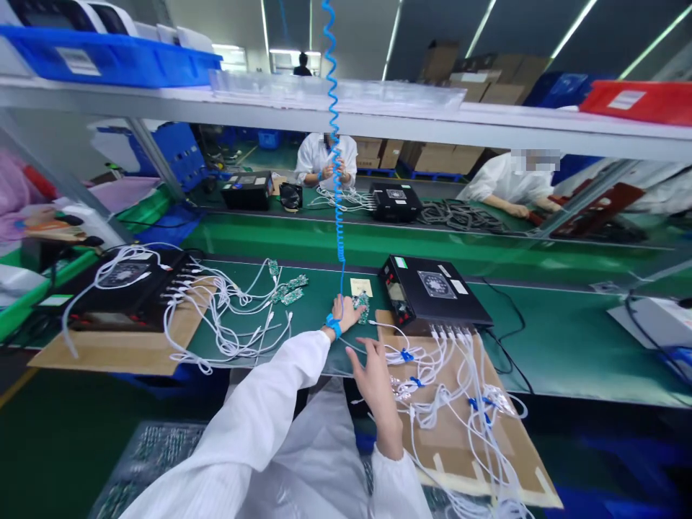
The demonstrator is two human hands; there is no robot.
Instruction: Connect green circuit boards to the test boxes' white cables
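My left hand (pixel 346 314), with a blue wrist strap (pixel 334 325) on it, reaches over the green bench top. Its fingers are stretched out at the edge of a small group of green circuit boards (pixel 362 301); whether they grip one I cannot make out. Closer to me, my right hand (pixel 374 375) hovers with fingers apart and nothing in it. White cables (pixel 432 353) tied with blue ties lie beside it on a cardboard sheet (pixel 508 440). More circuit boards (pixel 292 290) rest to the left, near loose white cable ends.
Black boxes with plugged-in cables stand left (pixel 130 285) and right (pixel 437 292). A coiled blue cord (pixel 334 130) hangs down to my left wrist. Overhead runs a shelf (pixel 270 101) with a blue bin (pixel 113 58) and a red bin (pixel 638 101). Two co-workers sit across the bench.
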